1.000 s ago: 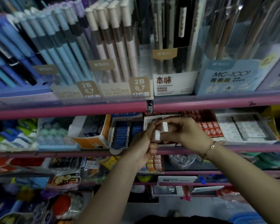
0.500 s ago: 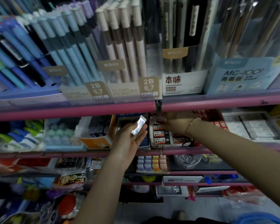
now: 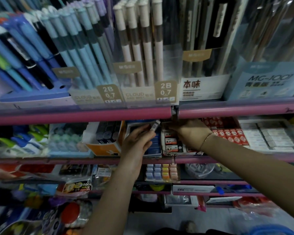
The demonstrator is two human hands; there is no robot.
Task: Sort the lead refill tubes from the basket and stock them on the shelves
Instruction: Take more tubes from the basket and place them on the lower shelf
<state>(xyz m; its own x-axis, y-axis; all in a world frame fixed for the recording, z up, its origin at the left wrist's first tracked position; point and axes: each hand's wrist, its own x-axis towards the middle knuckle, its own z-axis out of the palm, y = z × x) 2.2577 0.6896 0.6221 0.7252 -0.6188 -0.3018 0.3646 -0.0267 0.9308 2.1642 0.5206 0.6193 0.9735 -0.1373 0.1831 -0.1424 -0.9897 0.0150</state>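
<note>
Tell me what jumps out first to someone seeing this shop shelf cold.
Two bare arms reach into the middle shelf: the left hand holds a small clear lead refill tube up near the pink shelf rail, while the right hand digs into the back of a box of white-and-red labelled packs. Above, rows of pale blue mechanical pencils and cream ones fill the top shelf.

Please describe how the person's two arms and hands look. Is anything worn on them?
Both forearms are bare, with no sleeves and no gloves in view. The right hand has a thin gold-coloured bracelet at the wrist. The left hand shows no bracelet, watch or ring.
</note>
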